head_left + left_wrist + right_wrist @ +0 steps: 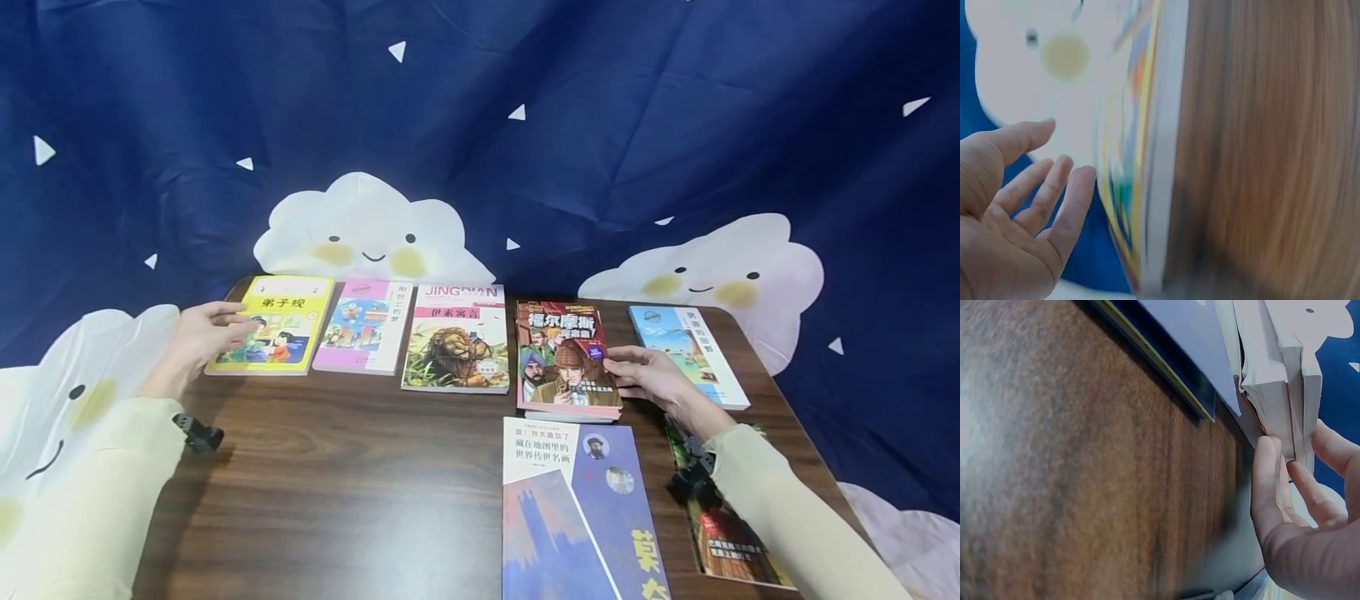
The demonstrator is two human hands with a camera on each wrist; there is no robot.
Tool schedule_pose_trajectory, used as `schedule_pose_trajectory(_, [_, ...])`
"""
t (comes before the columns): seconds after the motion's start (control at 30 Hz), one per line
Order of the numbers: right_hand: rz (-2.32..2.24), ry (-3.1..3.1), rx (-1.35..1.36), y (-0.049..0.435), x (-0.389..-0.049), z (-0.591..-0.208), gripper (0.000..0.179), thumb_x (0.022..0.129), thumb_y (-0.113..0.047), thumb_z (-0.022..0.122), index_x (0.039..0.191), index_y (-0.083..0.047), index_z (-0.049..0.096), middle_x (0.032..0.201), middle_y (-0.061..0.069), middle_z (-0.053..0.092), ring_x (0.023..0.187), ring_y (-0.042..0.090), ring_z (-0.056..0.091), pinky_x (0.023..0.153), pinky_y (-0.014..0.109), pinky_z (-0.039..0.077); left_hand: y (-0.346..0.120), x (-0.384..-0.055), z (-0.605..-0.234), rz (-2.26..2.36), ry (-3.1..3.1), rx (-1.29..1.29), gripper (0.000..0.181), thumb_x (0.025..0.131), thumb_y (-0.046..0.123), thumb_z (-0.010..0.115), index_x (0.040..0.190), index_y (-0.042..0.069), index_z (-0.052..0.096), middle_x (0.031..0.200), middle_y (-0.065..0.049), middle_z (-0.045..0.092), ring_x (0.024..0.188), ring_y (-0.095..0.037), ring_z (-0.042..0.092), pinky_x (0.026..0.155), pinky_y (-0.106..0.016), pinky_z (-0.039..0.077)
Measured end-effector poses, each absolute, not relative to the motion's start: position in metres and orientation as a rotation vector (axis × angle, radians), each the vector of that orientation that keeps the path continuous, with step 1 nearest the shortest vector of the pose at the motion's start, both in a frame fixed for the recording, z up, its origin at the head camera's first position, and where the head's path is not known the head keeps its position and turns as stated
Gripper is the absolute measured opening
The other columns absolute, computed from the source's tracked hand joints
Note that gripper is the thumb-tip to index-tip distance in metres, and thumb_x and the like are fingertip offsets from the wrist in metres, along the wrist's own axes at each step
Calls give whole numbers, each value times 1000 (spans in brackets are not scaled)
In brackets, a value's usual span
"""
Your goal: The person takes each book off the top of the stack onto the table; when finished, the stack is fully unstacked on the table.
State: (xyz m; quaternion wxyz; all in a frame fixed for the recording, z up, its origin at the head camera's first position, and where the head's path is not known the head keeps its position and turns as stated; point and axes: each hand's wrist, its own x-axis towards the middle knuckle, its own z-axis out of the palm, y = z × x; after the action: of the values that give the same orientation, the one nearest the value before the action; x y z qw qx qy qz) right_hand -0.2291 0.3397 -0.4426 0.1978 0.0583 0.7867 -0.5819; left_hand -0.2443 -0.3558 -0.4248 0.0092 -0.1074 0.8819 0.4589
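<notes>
My left hand [210, 337] is at the left edge of a yellow children's book [273, 325], its fingers loosely extended. In the left wrist view those fingers [1079, 187] appear beside the book's edge, and nothing is held. The right hand [656, 379] touches the right side of a stack of books topped by a red detective comic [566, 358]. Seen from the right wrist, its fingers [1264, 469] lie against the page edges of the stack [1269, 403], with the tips partly hidden behind it.
Between them lie a pink book [360, 325] and a lion-cover book [457, 342]. A large purple book [577, 517] lies in front of the stack. At the right are a blue book [686, 354] and a dark book [727, 546], partly under the right forearm. Wooden table [337, 483].
</notes>
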Motion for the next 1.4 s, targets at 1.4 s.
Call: schedule_pose_trajectory(1.4, [-1644, 2189, 155, 342, -229, -444, 68, 104, -30, 69, 157, 2, 41, 92, -17, 74, 83, 5, 70, 75, 23, 67, 22, -228, -457, 1934, 1969, 72, 50, 96, 13, 79, 140, 0, 61, 116, -21, 77, 69, -10, 72, 70, -29, 71])
